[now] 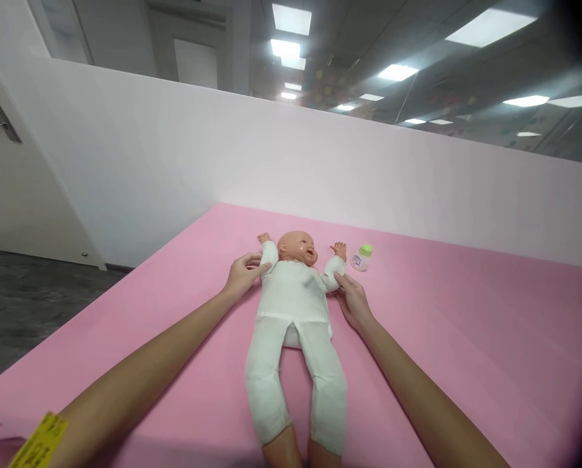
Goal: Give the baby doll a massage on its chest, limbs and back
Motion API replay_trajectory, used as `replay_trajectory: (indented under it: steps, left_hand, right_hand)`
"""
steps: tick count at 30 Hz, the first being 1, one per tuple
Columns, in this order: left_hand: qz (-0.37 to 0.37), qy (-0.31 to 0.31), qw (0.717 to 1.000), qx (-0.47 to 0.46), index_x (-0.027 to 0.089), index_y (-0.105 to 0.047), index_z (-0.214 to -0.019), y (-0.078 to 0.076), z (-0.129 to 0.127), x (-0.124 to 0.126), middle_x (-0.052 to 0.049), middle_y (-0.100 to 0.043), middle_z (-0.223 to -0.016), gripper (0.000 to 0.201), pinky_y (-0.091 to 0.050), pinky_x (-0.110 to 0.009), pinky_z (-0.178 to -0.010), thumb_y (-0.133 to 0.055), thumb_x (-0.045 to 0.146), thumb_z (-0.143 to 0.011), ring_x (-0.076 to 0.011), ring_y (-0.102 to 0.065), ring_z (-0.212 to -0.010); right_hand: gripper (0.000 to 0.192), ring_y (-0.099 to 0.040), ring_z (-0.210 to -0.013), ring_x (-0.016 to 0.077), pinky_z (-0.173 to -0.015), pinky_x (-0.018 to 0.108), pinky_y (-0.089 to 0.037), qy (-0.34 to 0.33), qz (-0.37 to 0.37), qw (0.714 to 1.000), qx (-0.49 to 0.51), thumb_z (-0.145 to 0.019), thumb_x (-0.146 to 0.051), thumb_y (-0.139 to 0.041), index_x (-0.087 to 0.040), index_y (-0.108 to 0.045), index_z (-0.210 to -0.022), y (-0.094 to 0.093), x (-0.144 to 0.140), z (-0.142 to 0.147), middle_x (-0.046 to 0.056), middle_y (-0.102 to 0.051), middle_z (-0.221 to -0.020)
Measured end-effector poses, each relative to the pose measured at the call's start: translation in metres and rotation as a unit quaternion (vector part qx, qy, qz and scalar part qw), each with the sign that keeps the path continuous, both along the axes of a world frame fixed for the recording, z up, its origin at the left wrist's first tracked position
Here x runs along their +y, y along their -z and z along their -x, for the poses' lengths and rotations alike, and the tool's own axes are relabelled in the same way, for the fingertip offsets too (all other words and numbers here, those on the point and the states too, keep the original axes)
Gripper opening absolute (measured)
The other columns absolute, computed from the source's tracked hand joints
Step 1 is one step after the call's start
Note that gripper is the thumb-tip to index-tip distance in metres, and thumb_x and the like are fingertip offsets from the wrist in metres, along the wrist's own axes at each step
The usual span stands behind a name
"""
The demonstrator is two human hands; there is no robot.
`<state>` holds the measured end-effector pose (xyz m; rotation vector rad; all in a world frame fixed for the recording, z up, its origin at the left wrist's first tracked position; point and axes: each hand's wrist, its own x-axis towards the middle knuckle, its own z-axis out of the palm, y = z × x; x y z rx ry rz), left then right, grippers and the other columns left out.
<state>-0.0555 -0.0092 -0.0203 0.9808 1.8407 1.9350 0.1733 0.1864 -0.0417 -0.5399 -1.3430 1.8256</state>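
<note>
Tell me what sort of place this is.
Probably an office-type room set up for infant-care practice, not a home. A baby doll in a white suit lies on a wide pink mat, a small bottle beside it, with ceiling light panels above a white partition.

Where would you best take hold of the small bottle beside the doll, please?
Probably around the bottle's clear body, below the green cap, coming from its open right side with the right hand. It stands upright, and the doll's arm lies close on its left.
</note>
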Motion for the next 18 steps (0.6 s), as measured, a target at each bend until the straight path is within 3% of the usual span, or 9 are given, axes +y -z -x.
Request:
replay_trajectory:
  steps: [12, 18]
  left_hand:
    - [0.022, -0.003, 1.000, 0.016, 0.020, -0.079, -0.096, -0.0038, -0.0031, -0.0025, -0.010, -0.076, -0.105, 0.040, -0.050, -0.034, -0.080, -0.087, 0.049, -0.070, -0.0266, -0.066, -0.094]
    - [0.030, 0.000, 0.999, 0.019, 0.019, -0.079, -0.098, -0.0004, 0.0003, -0.0006, -0.010, -0.076, -0.106, 0.039, -0.050, -0.034, -0.082, -0.085, 0.047, -0.072, -0.0264, -0.066, -0.095]
  right_hand:
    - [0.029, -0.066, -0.081, 0.0198, -0.073, 0.033, -0.054, -0.027, -0.017, 0.999, 0.003, -0.073, -0.038, -0.087, -0.021, -0.078, -0.095, -0.0009, -0.0049, -0.0027, 0.003, -0.077, -0.092]
    - [0.028, -0.064, -0.071, 0.0174, -0.068, 0.032, -0.053, -0.014, -0.009, 1.000, 0.005, -0.061, -0.027, -0.086, -0.023, -0.077, -0.087, -0.0014, -0.0056, -0.0036, 0.000, -0.073, -0.080]
